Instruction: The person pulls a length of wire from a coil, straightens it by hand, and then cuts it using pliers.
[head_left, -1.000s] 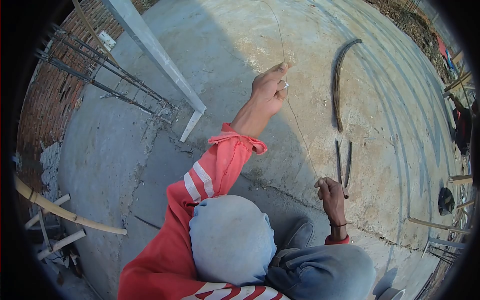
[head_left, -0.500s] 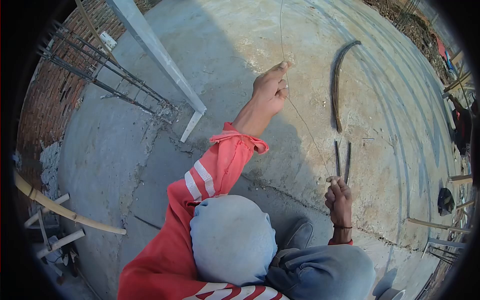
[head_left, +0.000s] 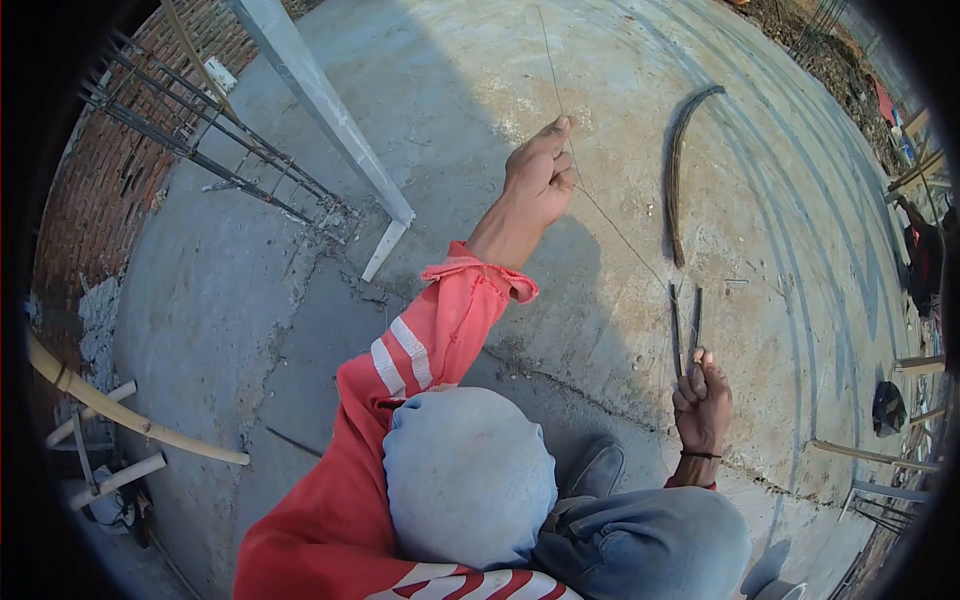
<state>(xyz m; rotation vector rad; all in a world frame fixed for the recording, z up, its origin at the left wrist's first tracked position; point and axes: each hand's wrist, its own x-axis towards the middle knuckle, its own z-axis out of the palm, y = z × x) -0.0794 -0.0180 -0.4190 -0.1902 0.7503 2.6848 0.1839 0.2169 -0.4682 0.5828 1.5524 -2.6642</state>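
My left hand (head_left: 543,168) is closed in a pinch on a thin wire (head_left: 615,229), whose loose end rises above the fingers. From there the wire slants down toward my right hand (head_left: 704,405), whose thumb and fingers are pinched together. The wire is faint near the right hand, apparently bending just before it. Two short dark rods (head_left: 674,328) lie side by side on the concrete just beyond the right hand, which hides their near ends. Farther off lies a curved bundle of dark wires (head_left: 672,175).
A metal post (head_left: 330,110) with a bent foot stands at upper left, beside a rebar cage (head_left: 230,150) and a brick wall (head_left: 110,190). A bamboo pole (head_left: 130,415) juts in from the left. My knee (head_left: 468,490) is below the left forearm. Wooden pieces (head_left: 870,455) lie at right.
My right hand has moved slightly right, tilting a little. The wire's course near it has changed, and its upper free end leans farther left. My left hand stays nearly in place.
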